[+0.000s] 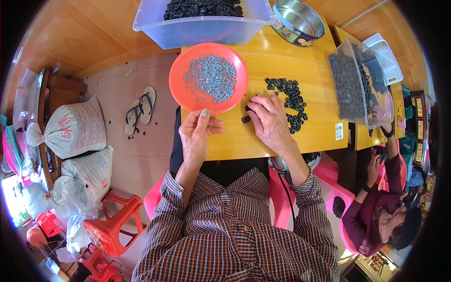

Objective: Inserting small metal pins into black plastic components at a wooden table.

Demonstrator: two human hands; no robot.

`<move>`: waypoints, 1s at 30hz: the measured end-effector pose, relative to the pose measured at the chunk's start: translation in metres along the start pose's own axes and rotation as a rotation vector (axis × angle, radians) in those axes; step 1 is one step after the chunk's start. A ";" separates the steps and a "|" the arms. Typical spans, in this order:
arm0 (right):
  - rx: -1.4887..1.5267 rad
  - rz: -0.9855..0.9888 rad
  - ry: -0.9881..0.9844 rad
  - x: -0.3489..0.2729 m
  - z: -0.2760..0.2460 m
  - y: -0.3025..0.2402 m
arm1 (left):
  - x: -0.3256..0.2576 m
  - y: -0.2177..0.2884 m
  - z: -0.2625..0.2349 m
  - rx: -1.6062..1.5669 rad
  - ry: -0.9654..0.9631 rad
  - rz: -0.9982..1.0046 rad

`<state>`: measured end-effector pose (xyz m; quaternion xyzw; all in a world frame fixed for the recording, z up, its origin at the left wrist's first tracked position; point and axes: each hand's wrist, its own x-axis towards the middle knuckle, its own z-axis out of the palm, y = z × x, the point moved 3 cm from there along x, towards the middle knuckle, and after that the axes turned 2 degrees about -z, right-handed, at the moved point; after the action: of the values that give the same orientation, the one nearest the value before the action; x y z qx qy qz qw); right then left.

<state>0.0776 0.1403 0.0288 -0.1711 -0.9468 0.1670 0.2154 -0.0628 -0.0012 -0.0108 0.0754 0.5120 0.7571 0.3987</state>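
An orange-red plate [176,89] holds a heap of small silvery screw-like pieces [211,77] at the table's left edge. Against its near rim is my left hand [195,138], thumb raised over the edge and fingers curled; anything pinched there is too small to make out. My right hand [270,120] rests on the table with bent fingers, closed at a small black oval part [247,108] that they partly hide. Another black oval part [245,119] lies just beside the fingertips. Right of this hand, several loose black parts [295,101] with holes form a curved pile.
On the yellow table [319,70] stand a clear bin [202,33] of black parts, a round tin [300,23] and another clear bin [347,84]. A co-worker [380,211] sits at right. White sacks [77,127], a red stool [117,221] and sandals [141,110] are at left.
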 end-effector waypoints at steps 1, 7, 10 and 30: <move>0.003 0.012 -0.001 -0.001 -0.001 -0.001 | 0.000 -0.001 -0.001 0.002 -0.004 0.008; -0.001 0.026 0.088 0.017 0.005 -0.010 | -0.001 -0.001 0.001 0.005 -0.011 0.015; -0.016 0.011 0.053 0.012 0.010 -0.012 | -0.003 -0.001 0.004 0.024 -0.023 0.009; 0.173 0.164 0.163 -0.032 -0.031 -0.019 | 0.001 0.045 0.009 1.100 0.011 0.705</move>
<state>0.1148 0.1182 0.0516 -0.2415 -0.8911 0.2508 0.2911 -0.0828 -0.0013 0.0310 0.4279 0.7713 0.4703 0.0273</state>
